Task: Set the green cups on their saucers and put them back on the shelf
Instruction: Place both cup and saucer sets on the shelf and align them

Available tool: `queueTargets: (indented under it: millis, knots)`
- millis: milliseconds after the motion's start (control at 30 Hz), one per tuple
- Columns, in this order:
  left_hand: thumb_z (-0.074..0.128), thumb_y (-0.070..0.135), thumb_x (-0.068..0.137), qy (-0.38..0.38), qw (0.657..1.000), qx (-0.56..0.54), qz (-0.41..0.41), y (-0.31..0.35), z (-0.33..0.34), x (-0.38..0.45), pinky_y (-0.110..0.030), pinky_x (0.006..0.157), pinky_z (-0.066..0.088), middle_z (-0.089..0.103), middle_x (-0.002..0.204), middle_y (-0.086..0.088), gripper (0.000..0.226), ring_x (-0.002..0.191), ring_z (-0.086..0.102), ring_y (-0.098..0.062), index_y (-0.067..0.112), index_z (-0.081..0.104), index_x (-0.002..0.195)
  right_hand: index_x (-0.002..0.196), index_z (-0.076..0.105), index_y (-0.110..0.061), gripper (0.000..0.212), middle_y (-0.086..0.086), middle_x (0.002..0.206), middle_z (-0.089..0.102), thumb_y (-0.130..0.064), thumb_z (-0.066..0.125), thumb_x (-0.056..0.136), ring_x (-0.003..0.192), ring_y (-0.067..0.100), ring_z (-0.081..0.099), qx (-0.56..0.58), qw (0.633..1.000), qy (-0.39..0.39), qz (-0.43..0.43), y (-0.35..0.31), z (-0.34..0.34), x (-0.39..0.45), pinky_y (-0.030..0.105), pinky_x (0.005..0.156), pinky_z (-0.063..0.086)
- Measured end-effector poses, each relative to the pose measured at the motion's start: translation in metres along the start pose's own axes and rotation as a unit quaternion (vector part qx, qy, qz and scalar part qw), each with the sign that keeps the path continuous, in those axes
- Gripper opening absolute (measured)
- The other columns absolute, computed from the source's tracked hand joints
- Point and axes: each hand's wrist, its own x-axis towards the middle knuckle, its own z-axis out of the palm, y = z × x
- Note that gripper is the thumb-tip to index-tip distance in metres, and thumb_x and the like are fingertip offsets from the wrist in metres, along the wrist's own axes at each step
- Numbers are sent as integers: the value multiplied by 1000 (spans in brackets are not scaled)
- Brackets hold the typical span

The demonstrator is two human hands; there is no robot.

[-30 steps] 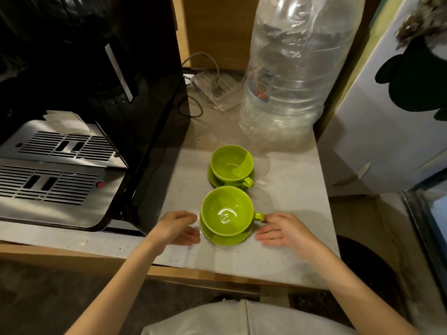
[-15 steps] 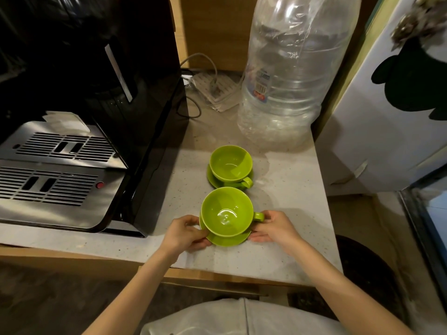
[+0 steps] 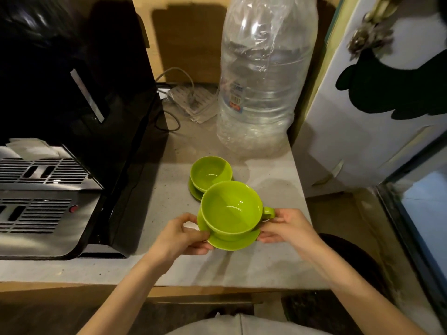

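Note:
A green cup [image 3: 231, 207] stands on its green saucer [image 3: 233, 241], lifted a little above the counter [image 3: 278, 262]. My left hand [image 3: 180, 234] grips the saucer's left rim and my right hand [image 3: 286, 224] grips its right rim, just under the cup's handle. Behind it a second green cup [image 3: 210, 170] rests on its own saucer [image 3: 194, 191] on the counter, partly hidden by the lifted cup.
A black coffee machine [image 3: 79, 112] with a metal drip tray [image 3: 36, 204] fills the left side. A big clear water bottle [image 3: 262, 83] stands at the back. Cables and a paper packet [image 3: 191, 100] lie behind. A white fridge [image 3: 377, 117] is on the right.
Both hands closed in on the near saucer's rims, took hold, and raised the saucer with its cup off the counter toward me.

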Motion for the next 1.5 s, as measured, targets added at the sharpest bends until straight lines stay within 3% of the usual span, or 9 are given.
queueTargets:
  millis: [267, 400, 533, 733, 867, 1167, 1267, 1400, 1500]
  knots:
    - [62, -1, 78, -13, 991, -18, 136, 97, 13, -15, -16, 48, 54, 72, 57, -11, 13, 49, 67, -12, 3, 61, 90, 85, 65, -6, 16, 5, 63, 74, 7, 58, 80, 55, 15, 71, 28, 989, 8, -144, -88, -21, -32, 20, 53, 56]
    - [62, 2, 73, -19, 980, -29, 197, 153, 20, -29, -14, 45, 53, 71, 53, -8, 14, 45, 66, -9, 4, 63, 86, 91, 63, 0, 12, 6, 65, 75, 4, 57, 82, 57, 16, 71, 52, 976, 10, -212, -144, -29, -51, 19, 52, 56]
    - [62, 13, 59, -16, 957, -56, 284, 211, 27, -48, -12, 46, 53, 71, 54, -7, 23, 46, 66, -7, 6, 67, 80, 88, 62, 2, 9, 9, 63, 74, 5, 56, 82, 54, 16, 71, 83, 961, 14, -264, -206, -35, -66, 18, 47, 54]
    - [61, 17, 58, -16, 918, -91, 385, 296, 35, -71, -11, 44, 51, 71, 53, -8, 24, 43, 64, -6, 4, 67, 77, 80, 61, 3, 7, 10, 53, 71, 6, 55, 81, 46, 15, 68, 126, 933, 27, -335, -297, -44, -85, 16, 41, 52]
    - [59, 17, 60, -41, 902, -94, 420, 347, 39, -84, -13, 45, 53, 71, 53, -10, 27, 43, 65, -8, -1, 63, 80, 89, 61, 7, 11, 11, 56, 72, 5, 55, 81, 49, 17, 70, 128, 916, 25, -380, -347, -50, -98, 17, 41, 52]
    - [55, 8, 81, -77, 869, -100, 479, 461, 42, -101, -15, 44, 54, 71, 58, -14, 17, 45, 66, -11, -7, 64, 81, 83, 62, 6, 8, 13, 54, 70, 8, 55, 80, 44, 18, 68, 126, 888, 27, -441, -458, -65, -125, 16, 38, 51]
    - [62, 10, 76, -73, 872, -62, 480, 505, 41, -103, -15, 51, 54, 72, 61, -8, 11, 50, 67, -9, 1, 66, 79, 79, 61, 4, 9, 13, 50, 69, 7, 53, 81, 41, 16, 66, 115, 883, 39, -454, -495, -70, -132, 16, 36, 50]
    - [72, 25, 55, -20, 873, 46, 486, 553, 41, -103, -11, 57, 50, 68, 83, 0, 28, 76, 61, -10, 11, 72, 79, 84, 60, 4, 7, 13, 47, 68, 5, 53, 83, 39, 14, 65, 108, 878, 56, -464, -538, -79, -134, 16, 36, 50]
    - [69, 18, 69, -4, 857, 53, 513, 582, 48, -101, -11, 49, 47, 62, 81, -2, 9, 71, 57, -9, 11, 67, 75, 92, 59, 4, 10, 15, 47, 68, 5, 54, 83, 39, 16, 66, 103, 874, 74, -468, -566, -87, -130, 17, 36, 51]
